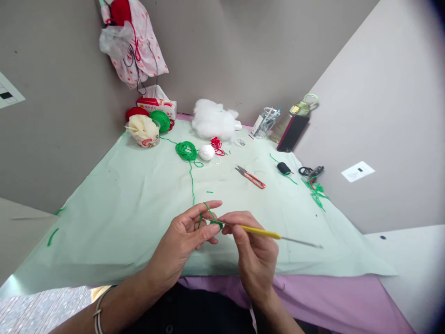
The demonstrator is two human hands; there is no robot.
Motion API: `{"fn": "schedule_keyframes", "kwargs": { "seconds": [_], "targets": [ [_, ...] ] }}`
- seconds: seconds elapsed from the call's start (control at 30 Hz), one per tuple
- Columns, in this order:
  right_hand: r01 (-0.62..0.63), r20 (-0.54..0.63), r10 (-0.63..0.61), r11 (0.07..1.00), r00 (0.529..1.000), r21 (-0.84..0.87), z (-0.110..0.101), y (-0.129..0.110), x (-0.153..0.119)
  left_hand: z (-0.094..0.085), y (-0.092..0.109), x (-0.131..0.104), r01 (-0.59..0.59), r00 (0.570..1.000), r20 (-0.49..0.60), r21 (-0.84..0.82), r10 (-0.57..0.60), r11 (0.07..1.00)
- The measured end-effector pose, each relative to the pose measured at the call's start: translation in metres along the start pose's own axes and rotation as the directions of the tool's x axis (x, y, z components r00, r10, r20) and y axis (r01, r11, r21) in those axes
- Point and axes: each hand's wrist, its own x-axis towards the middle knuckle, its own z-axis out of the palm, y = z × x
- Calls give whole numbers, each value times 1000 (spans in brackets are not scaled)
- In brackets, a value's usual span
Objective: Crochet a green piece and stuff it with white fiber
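My left hand is closed, pinching a small piece of green crochet work between thumb and fingers. Green yarn runs over its raised index finger. A crochet hook with a yellow handle lies in the grip of my right hand; its one tip meets the green piece, and the other metal end points right. From my left hand the green strand leads up the table to a loose green yarn bundle. The stitches themselves are too small to make out.
Orange-handled thread snips lie ahead of my hands. Farther back are a white yarn ball, red yarn, white stuffing, a cup, a clear jar and a phone. Green scraps lie at right.
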Motion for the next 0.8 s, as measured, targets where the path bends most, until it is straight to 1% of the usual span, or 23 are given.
{"fn": "schedule_keyframes", "kwargs": {
  "seconds": [0.07,0.1,0.13,0.17,0.2,0.27,0.3,0.33,0.37,0.43,0.53,0.67,0.73,0.8],
  "targets": [
    [160,4,-162,972,987,-171,1,3,-5,1,-1,1,37,999,4,-63,-37,997],
    [235,14,-239,941,971,-243,0,4,-7,1,-1,2,84,996,30,-115,-81,990],
    [279,19,-285,920,958,-277,-1,5,-7,0,0,3,137,990,60,-169,-129,976],
    [269,8,-277,925,961,-269,-2,5,-7,-1,1,4,183,982,86,-215,-168,959],
    [219,-28,-230,951,973,-217,-4,5,-6,-1,2,5,212,976,101,-250,-192,945],
    [50,-115,-51,999,992,-10,-6,4,-2,-3,5,7,203,979,91,-276,-185,940],
    [-23,-137,39,993,990,113,-7,3,0,-4,6,7,175,984,77,-266,-160,948],
    [-81,-129,111,973,985,217,-6,3,2,-4,6,6,145,989,69,-237,-132,961],
    [-121,-101,155,950,983,289,-6,3,2,-4,5,5,118,992,68,-190,-107,975],
    [-172,-34,194,928,980,331,-4,5,2,-4,3,3,70,996,67,-69,-66,995],
    [-224,-32,246,922,969,317,-2,8,1,-5,-2,1,23,998,56,60,-26,998],
    [-296,-29,346,841,938,452,-3,8,4,-7,-1,0,-7,999,50,62,4,998],
    [-304,-19,358,818,934,488,-4,7,7,-7,1,0,-17,999,44,46,15,999],
    [-298,-8,344,824,939,482,-5,6,8,-6,3,0,-19,999,32,41,18,999]
  ]
}}
